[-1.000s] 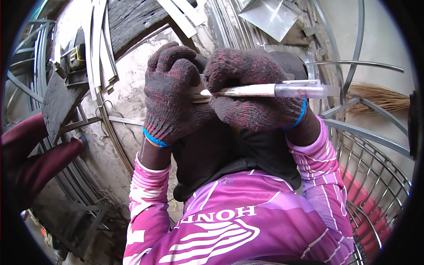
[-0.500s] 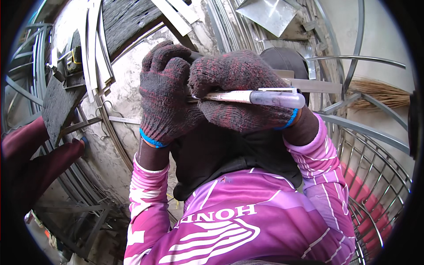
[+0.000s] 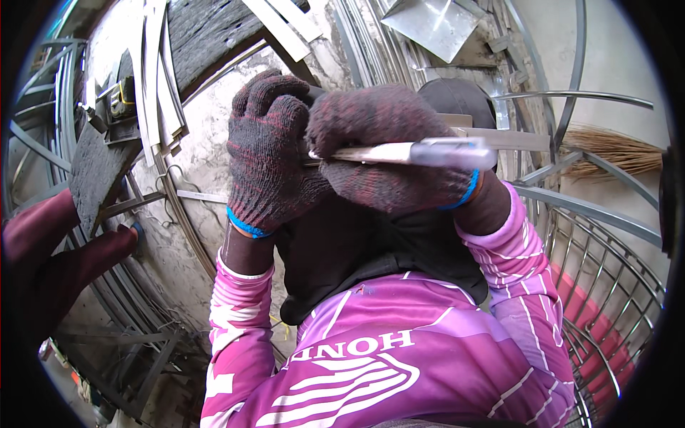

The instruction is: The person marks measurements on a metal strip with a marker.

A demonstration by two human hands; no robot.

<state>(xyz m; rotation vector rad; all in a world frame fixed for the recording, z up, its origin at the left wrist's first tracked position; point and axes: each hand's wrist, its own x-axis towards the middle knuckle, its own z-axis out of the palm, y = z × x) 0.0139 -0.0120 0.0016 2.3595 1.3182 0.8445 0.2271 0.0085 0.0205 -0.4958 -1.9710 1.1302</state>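
My right hand [image 3: 389,153], in a dark knitted glove with a blue cuff, grips a white pen [image 3: 382,153]. The pen points left toward my left hand; its clear, capped end [image 3: 457,153] is smeared by motion. My left hand [image 3: 267,146], gloved alike, is right beside it with the fingers curled closed. What lies within those fingers is hidden. A flat metal strip [image 3: 517,139] comes out from behind my right hand toward the right; whether my left hand grips its other end cannot be seen. Both hands are above my black-clad lap.
A tape measure [image 3: 121,98] rests at the far left near pale flat strips [image 3: 148,78]. A person's dark red trouser leg [image 3: 43,242] shows on the left. Metal bars and a sheet [image 3: 432,28] lie ahead. To the right are a broom [image 3: 614,151] and a wire basket [image 3: 606,307].
The pen's rear end has swung slightly and become blurred, with my right hand shifting a little. My left hand stays nearly in place, still closed.
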